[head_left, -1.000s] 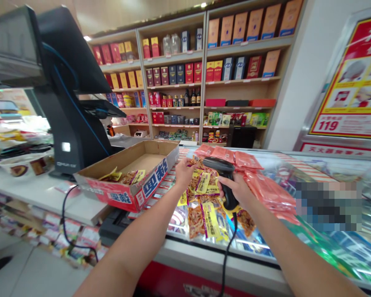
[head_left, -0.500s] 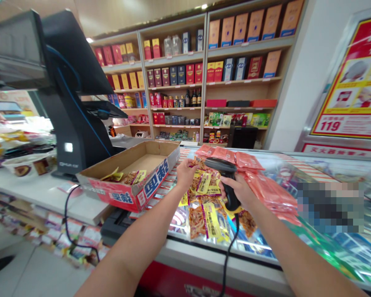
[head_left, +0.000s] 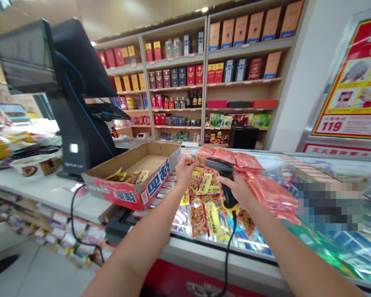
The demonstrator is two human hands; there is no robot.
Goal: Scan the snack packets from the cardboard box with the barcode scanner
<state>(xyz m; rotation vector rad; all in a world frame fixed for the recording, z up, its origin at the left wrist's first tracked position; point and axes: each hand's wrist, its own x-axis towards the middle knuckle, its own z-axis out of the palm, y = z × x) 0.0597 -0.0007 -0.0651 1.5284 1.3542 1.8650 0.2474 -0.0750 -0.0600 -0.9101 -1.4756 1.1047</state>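
My right hand [head_left: 238,189] is wrapped round the grip of a black barcode scanner [head_left: 219,166], its head pointing left and its cable hanging down over the counter front. My left hand [head_left: 184,172] pinches the edge of a small snack packet [head_left: 197,159], just left of the scanner head. Beneath both hands, several yellow and purple snack packets [head_left: 210,219] lie spread on the glass counter. To the left stands an open cardboard box [head_left: 162,175] with a few similar packets [head_left: 132,177] at its near end.
Orange-red packs [head_left: 267,192] are piled right of the scanner, with green packages [head_left: 321,247] beyond. A black checkout terminal [head_left: 80,111] rises at left. A black cable [head_left: 72,218] loops below the box. Shelves of boxed goods [head_left: 179,78] stand behind the counter [head_left: 185,253].
The view has shifted slightly, so the terminal and box appear further right. My left hand with the packet and the scanner in my right hand have moved a little left.
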